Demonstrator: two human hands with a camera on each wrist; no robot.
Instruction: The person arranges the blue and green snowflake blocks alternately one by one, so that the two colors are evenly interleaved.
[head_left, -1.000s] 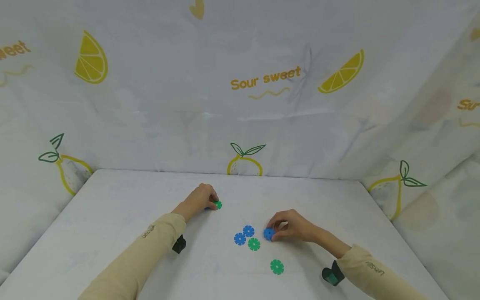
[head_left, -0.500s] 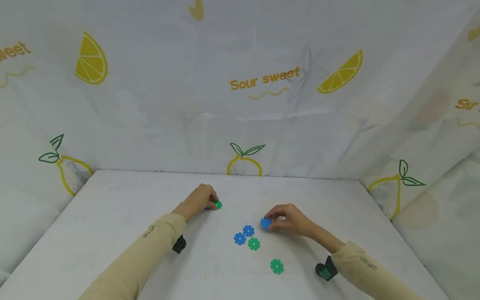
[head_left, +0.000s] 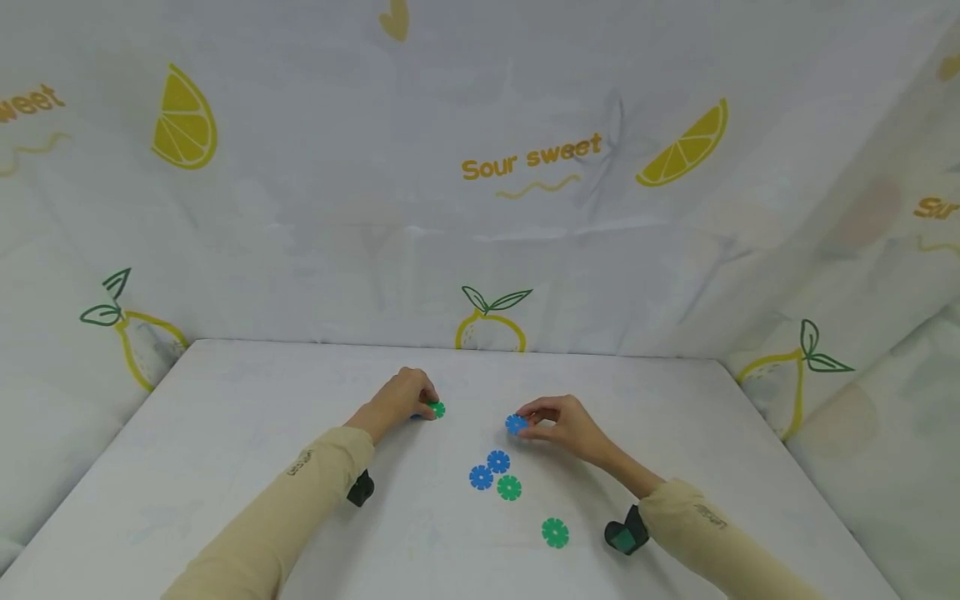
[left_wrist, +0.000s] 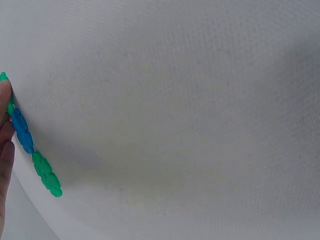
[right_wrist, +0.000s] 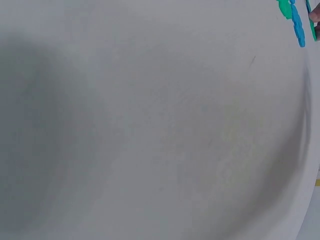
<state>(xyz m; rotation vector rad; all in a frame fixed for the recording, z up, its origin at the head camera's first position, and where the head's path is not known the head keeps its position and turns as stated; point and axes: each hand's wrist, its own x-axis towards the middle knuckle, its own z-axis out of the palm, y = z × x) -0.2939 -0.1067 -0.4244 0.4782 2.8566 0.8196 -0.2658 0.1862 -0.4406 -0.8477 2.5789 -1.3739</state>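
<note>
Head view: the right hand (head_left: 564, 425), pinching a blue disc (head_left: 515, 425), has swept left and farther across the worktop (head_left: 637, 400), closing on the left hand (head_left: 401, 394), which stays put, gripping a green-and-blue row (left_wrist: 22, 131); that brings the held pieces nearer each other.
</note>
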